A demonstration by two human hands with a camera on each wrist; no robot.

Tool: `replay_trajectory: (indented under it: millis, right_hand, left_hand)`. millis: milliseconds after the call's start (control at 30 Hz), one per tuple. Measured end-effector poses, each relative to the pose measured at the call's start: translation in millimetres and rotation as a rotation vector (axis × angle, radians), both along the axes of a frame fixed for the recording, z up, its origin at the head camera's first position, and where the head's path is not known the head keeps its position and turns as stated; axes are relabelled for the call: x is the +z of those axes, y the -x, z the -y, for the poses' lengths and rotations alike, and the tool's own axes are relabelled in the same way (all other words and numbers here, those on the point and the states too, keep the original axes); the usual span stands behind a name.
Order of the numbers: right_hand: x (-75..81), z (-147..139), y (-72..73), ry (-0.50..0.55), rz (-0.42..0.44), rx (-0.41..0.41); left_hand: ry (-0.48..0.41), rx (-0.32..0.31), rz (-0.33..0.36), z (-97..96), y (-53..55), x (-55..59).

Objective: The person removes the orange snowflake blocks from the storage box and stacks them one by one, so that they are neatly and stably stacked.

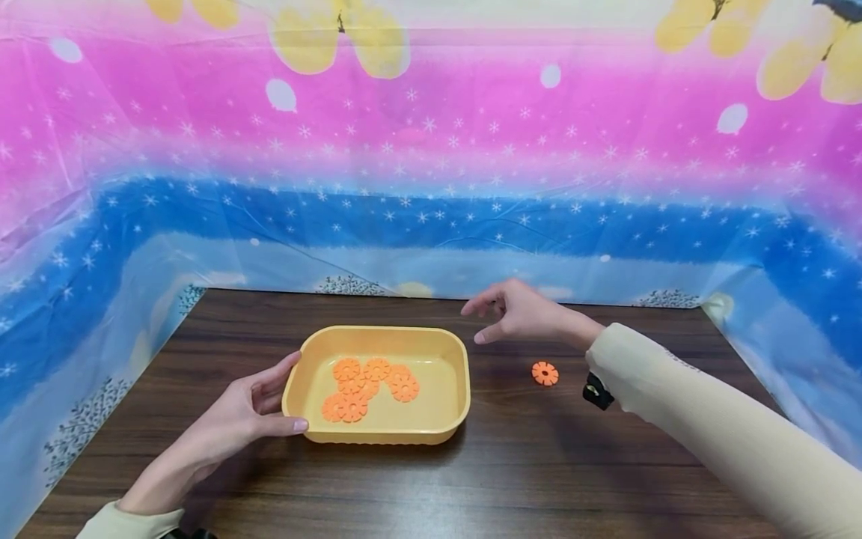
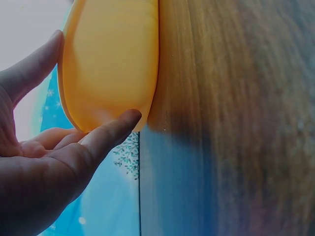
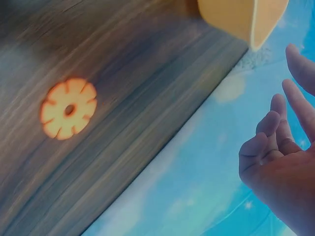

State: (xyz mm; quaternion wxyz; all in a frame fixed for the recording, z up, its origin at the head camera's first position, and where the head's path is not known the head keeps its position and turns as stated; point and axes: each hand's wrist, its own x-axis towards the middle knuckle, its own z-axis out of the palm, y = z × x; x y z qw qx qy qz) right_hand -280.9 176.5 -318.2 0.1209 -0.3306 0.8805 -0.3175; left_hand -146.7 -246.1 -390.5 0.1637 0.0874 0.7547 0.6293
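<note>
Here, the left hand (image 1: 241,416) grips the yellow tray (image 1: 404,417); the right hand (image 1: 521,311), half-spread, is empty; sleeve marks (image 1: 682,359) are illegible

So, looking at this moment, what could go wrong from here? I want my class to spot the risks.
The tub might slide or tip if the left hand, holding only one end, tugs it.

If the tub tilts, the overlapping discs inside could slide together.

The loose disc lies on bare table near the right sleeve, so a low sweep by the right hand could knock it away.
</note>
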Motion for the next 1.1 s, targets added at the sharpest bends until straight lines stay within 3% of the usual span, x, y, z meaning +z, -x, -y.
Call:
replay_trajectory:
  millis: [467, 1100]
  right_hand:
    - [-7.5, 42, -3.7, 0.02, 0.012, 0.17]
    - [-27.0, 82, -7.0, 0.034, 0.073, 0.287]
  left_hand:
    - [0.003, 0.003, 0.004, -0.1, -0.7, 1.1]
    - [0.002, 0.009, 0.003, 0.1, -1.1, 0.4]
